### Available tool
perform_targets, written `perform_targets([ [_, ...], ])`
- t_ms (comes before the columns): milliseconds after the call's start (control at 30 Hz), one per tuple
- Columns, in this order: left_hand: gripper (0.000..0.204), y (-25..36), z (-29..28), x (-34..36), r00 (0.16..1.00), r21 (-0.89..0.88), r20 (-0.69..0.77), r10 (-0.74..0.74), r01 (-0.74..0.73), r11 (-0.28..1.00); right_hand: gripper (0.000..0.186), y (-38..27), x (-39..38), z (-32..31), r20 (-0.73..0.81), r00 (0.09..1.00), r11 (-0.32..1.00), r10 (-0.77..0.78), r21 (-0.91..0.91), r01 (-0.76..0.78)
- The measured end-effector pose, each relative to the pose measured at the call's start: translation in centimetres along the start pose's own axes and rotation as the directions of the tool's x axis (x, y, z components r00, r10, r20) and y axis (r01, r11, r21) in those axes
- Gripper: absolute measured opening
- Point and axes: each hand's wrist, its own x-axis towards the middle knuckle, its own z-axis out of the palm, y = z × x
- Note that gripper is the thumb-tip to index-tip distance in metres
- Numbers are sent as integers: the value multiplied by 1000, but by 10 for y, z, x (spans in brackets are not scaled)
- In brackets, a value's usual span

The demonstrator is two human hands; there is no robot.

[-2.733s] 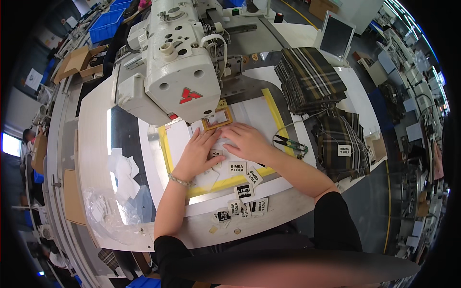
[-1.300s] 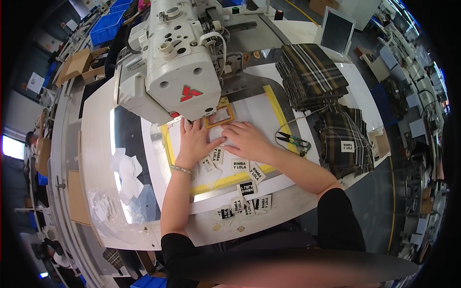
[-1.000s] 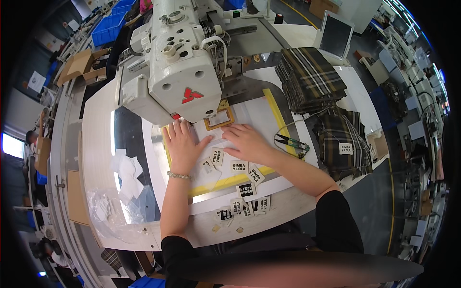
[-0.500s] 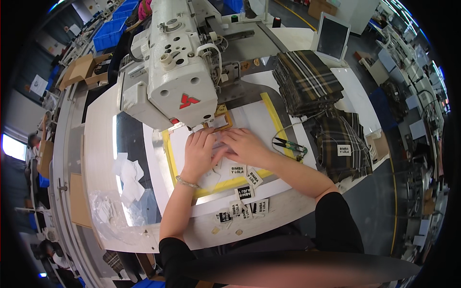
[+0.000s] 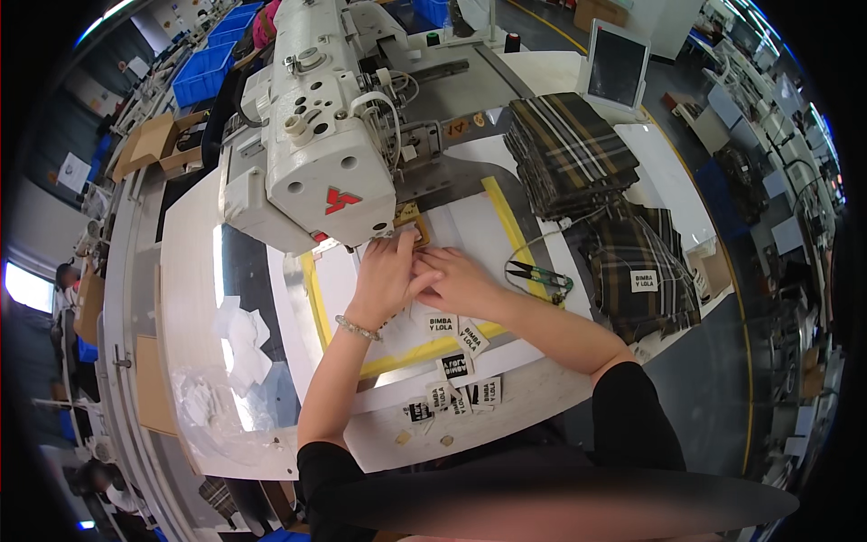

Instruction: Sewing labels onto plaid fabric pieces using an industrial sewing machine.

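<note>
Both hands are flat down on the white surface point(image 5: 533, 379), right under the head of the big white sewing machine point(image 5: 316, 144). The left hand point(image 5: 384, 275) has its fingers stretched out and pressed on a white piece of fabric point(image 5: 452, 237) inside the yellow-taped frame point(image 5: 424, 350), fingertips nearly at the little tan template point(image 5: 408, 217) by the needle. The right hand point(image 5: 462, 282) sits just beside it, touching it, fingers laid out flat on the same fabric, not gripping anything as far as I can see.

Just below the wrists there's a scatter of small woven labels point(image 5: 452, 361), white ones and black ones, some on the frame and some nearer the surface's edge. Small green-handled snips point(image 5: 537, 274) lie just right of the right hand. Farther right, two stacks of plaid fabric point(image 5: 569, 154), the lower stack point(image 5: 641, 271) with a white label on top. A screen point(image 5: 619, 65) stands at the back, and loose white scraps point(image 5: 242, 339) lie off to the left.
</note>
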Motion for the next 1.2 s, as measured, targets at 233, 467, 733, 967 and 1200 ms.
perform_targets([
  [233,64,2,-9,6,993,-8,116,-26,27,1000,41,1,0,5,-85,996,1000,-19,-7,19],
  [467,53,4,-14,-21,997,-41,-37,63,-64,997,23,3,2,3,-185,980,997,-75,11,78],
  [733,57,32,-34,-99,996,-89,35,-77,80,993,12,-9,2,-10,-313,944,992,-102,37,120],
  [967,48,59,-38,-142,983,129,167,-79,58,990,10,-9,2,-22,-384,896,959,-223,79,272],
  [1200,40,70,-67,-142,984,155,167,-65,38,987,8,9,-14,-109,-481,837,965,-261,-99,244],
])
